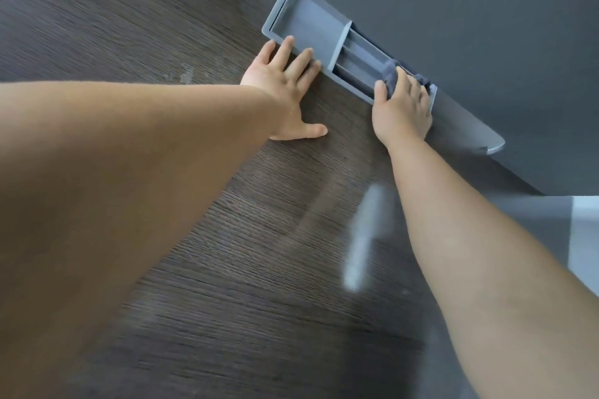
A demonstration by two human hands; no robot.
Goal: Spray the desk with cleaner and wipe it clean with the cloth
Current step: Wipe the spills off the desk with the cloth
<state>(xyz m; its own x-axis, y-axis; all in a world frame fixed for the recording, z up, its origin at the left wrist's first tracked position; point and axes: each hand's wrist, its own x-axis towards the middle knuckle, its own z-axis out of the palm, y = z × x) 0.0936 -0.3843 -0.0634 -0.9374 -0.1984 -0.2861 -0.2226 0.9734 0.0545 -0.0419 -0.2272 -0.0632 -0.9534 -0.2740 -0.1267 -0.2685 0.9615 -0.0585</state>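
The cloth [391, 72] is mostly hidden under the right hand [403, 110]; the desk [243, 285] blurs near me, cut off left.

Desk [227, 253] open near side; tray [311, 23], wall [453, 10] block far edge.

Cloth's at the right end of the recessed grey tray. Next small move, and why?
Probably drag the grey cloth leftward along the slotted section toward the divider. The right hand grips it bunched at that section's right end, the slots beside it lie uncovered, and the left hand lies flat on the desk, fingers on the front rim of the grey tray.
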